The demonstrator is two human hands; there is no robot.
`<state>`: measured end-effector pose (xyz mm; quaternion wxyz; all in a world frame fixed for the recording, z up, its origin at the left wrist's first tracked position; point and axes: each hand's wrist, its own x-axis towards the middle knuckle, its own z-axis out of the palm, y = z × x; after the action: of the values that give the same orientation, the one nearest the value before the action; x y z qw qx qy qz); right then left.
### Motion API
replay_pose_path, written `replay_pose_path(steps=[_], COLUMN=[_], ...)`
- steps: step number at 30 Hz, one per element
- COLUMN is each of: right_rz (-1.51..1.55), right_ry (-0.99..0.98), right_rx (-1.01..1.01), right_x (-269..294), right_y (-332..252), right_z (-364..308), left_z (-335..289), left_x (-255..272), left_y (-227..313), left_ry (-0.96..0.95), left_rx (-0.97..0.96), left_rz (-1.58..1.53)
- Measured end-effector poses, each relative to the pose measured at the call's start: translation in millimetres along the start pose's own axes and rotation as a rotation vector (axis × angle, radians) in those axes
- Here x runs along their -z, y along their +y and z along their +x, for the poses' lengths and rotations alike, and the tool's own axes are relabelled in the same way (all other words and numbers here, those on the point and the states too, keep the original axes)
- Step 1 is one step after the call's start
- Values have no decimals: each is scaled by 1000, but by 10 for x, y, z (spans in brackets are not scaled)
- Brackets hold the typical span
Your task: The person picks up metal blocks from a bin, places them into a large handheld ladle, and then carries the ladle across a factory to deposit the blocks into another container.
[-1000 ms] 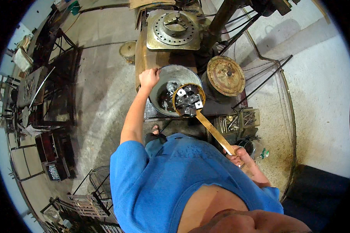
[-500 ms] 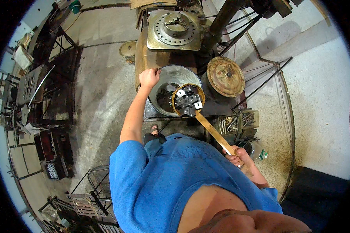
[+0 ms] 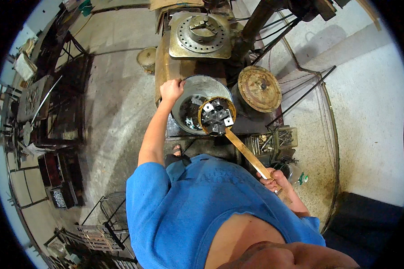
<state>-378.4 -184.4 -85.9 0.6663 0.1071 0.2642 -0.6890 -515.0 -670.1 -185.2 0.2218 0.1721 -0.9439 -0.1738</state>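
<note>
My left hand (image 3: 171, 91) is closed on the upper left rim of a round metal bucket (image 3: 213, 83), which has dark liquid (image 3: 191, 110) in its bottom. In my right hand (image 3: 276, 180), low at my right side, is the flat yellow handle of a long-handled scoop (image 3: 247, 153). Its round, yellow-rimmed bowl hangs over the right part of the bucket and hides some of the liquid. Several small metal blocks (image 3: 217, 115), grey and shiny with holes in some, fill the bowl.
Beyond the bucket stands a drilled round plate with a chuck (image 3: 203, 32). A rusty round lid (image 3: 259, 88) sits to the bucket's right, above bins of metal pieces (image 3: 267, 142). A clear plastic bottle (image 3: 295, 174) is near my right hand. Racks (image 3: 67, 107) line the left.
Bright ripples on the liquid have shifted and more glints show at the bucket's bottom. Both hands and the loaded scoop stay almost where they were.
</note>
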Motion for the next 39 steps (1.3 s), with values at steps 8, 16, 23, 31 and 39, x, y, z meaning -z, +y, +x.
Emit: replay_pose_path(steps=[8,16,23,31,39], right_rz=[77,124,75,74,86], right_ry=[-99,-167,-62,-79,-103], right_rx=[-12,-13,22,20,-2], right_x=[30,4,-57,-28,11], right_y=[25,59,72,78,70], right_z=[20,48,33,33,43], left_z=[-8,-27,-31,-36,-29], left_x=[69,84,98,98,76], left_y=[35,46,40,36,6], left_ry=[-17,-9,1,-16,-40], left_rx=[31,45,31,48,98], left_rz=[-5,-8,-15,-26,-46])
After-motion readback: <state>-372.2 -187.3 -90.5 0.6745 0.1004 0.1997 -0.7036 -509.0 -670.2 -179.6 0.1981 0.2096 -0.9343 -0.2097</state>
